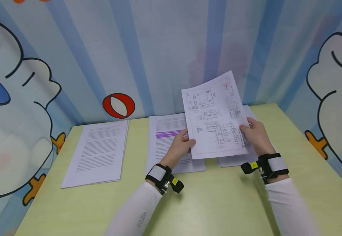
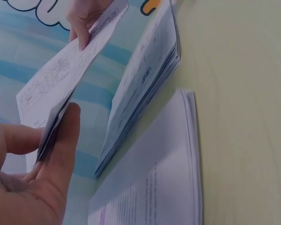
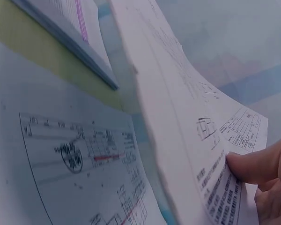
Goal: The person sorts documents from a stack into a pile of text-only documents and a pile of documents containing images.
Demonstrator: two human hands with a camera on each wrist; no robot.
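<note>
A sheet of paper printed with technical drawings [image 1: 215,114] is held up above the table, tilted, between both hands. My left hand [image 1: 179,147] pinches its left edge, thumb on one face and fingers on the other, as the left wrist view shows. On the right edge, my right hand [image 1: 256,135] grips the paper with the thumb on the printed side. Whether it is one sheet or a few together, I cannot tell. Below it lies a stack of drawings [image 3: 79,187], partly hidden. A text stack with purple highlighting [image 1: 168,144] lies under the left hand.
Another stack of text pages [image 1: 98,150] lies at the left of the pale yellow table [image 1: 206,200]. A striped blue curtain with cartoon figures [image 1: 165,59] hangs right behind the table's back edge. Each wrist wears a strapped camera.
</note>
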